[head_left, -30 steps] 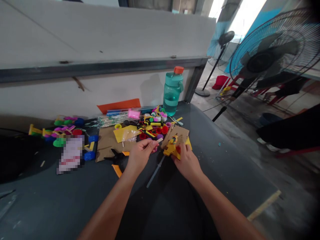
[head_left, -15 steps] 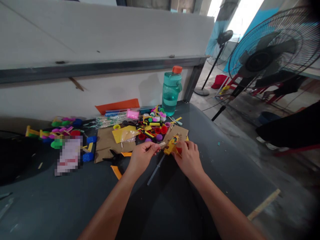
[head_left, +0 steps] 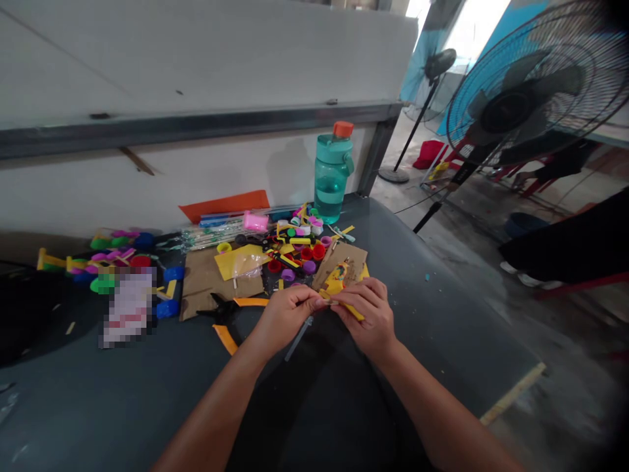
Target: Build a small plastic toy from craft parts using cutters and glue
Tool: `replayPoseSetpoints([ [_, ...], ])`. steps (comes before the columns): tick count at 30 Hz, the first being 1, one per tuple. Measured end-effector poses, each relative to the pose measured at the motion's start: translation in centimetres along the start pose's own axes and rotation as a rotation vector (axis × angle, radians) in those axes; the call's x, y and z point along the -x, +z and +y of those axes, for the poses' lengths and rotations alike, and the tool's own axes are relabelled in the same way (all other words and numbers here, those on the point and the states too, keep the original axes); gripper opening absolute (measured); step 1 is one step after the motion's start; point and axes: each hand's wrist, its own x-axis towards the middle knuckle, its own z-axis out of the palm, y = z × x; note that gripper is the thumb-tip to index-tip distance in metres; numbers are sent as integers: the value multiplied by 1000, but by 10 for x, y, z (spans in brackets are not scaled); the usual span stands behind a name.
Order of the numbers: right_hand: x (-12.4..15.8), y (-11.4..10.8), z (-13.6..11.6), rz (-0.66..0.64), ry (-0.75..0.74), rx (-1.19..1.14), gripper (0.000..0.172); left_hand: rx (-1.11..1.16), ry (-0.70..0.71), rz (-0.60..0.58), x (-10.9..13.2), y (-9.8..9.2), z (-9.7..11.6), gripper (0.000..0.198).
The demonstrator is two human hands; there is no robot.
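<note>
Between finger and thumb, my left hand [head_left: 287, 319] pinches a small pale stick [head_left: 330, 302], possibly wood. The fingertips of my right hand [head_left: 366, 314] are closed at the other end of that stick, which they partly hide. Just behind and under the right fingers lies a yellow hot glue gun [head_left: 335, 282], its tip over a stained cardboard piece [head_left: 357, 257]. A translucent glue stick [head_left: 297, 341] sticks out toward me from its back. Left of my hands rest pliers [head_left: 223, 311] with orange handles and black jaws.
Behind my hands is a pile of coloured caps [head_left: 308, 267], with a brown cardboard sheet [head_left: 199, 282] beside it. Wheeled pieces [head_left: 115, 259] lie at left. A teal bottle [head_left: 330, 177] stands at the back. A large fan [head_left: 511, 108] stands right of the table.
My hands have come together: the left moved right with the pale stick, and the right fingers moved left from the glue gun to meet it. The view shifted slightly.
</note>
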Motion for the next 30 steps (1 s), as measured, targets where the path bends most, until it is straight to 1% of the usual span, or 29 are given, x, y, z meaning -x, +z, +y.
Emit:
replayPoseSetpoints([
  [2, 0, -1, -1, 25, 22, -19, 8, 26, -14, 17, 0, -1, 1, 29],
  [4, 0, -2, -1, 48, 51, -31, 7, 43, -27, 63, 0, -3, 1, 28],
  [6, 1, -2, -1, 52, 82, -32, 7, 31, 2, 136, 0, -4, 1, 24],
  [8, 1, -2, 0, 38, 105, -30, 8, -7, 63, 189, 0, -5, 1, 20],
  [13, 2, -1, 0, 32, 135, -34, 9, -85, 175, 178, 3, 2, 2, 22],
  [16, 2, 0, -1, 27, 132, -54, 9, -115, 216, 221, 3, 7, 1, 17],
  [21, 1, 0, -5, 37, 101, -121, 7, -115, 232, 279, 4, 10, -3, 12],
  [25, -1, 0, -7, 44, 94, -147, 7, -123, 247, 300, 4, 10, -4, 10],
  [30, -2, 0, -7, 39, 104, -154, 6, -162, 231, 302, 4, 11, -4, 11],
])
